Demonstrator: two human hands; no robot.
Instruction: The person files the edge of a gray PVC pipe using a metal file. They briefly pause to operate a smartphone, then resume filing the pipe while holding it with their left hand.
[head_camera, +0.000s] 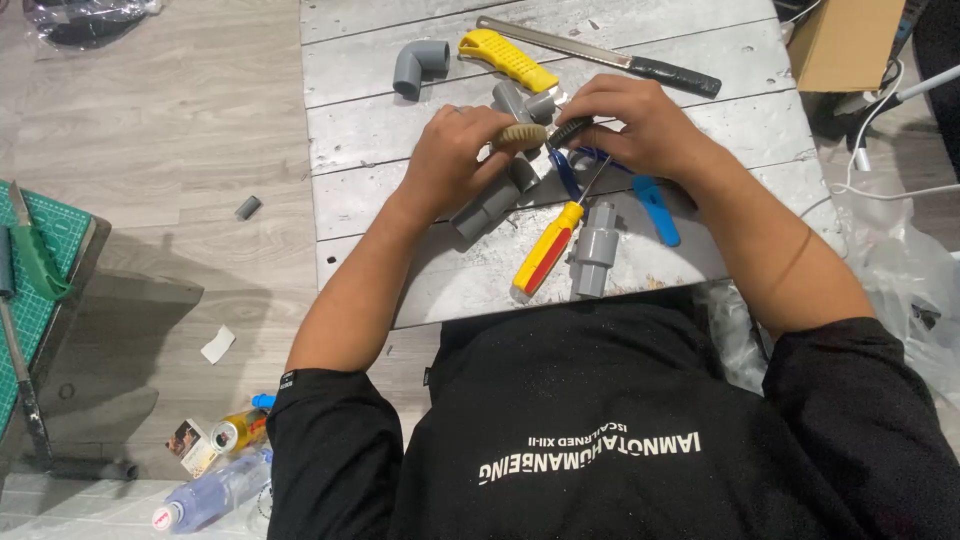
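Both hands met over the middle of the grey wooden table (400, 100), fingers curled around one assembly of grey pipe pieces. The left hand (455, 155) was clenched around a grey pipe fitting (490, 205) whose long axis ran from near-left to far-right, its lower end poking out below the palm toward the person. The fingertips of that hand also pinched a tan, ribbed piece (522, 135) at the upper end. The right hand (630, 125) came in from the right, its fingers closed on a dark ribbed part (570, 130) that touched the tan one end to end. So the joint lay between the two sets of fingertips, with the pipe's length falling toward the left hand's side; the left hand carried the body, the right only the tip. Whether the dark part was a tool or a cap could not be told.

Just near of the hands lay a screwdriver with a yellow and red handle (545, 250), its shaft pointing up to the right hand. Beside it stood a grey coupling (594, 250), and to the right a blue tool handle (657, 208). At the far side of the table were a grey elbow (418, 66), a yellow-handled knife (505, 58) and a long saw blade with a black grip (600, 52)
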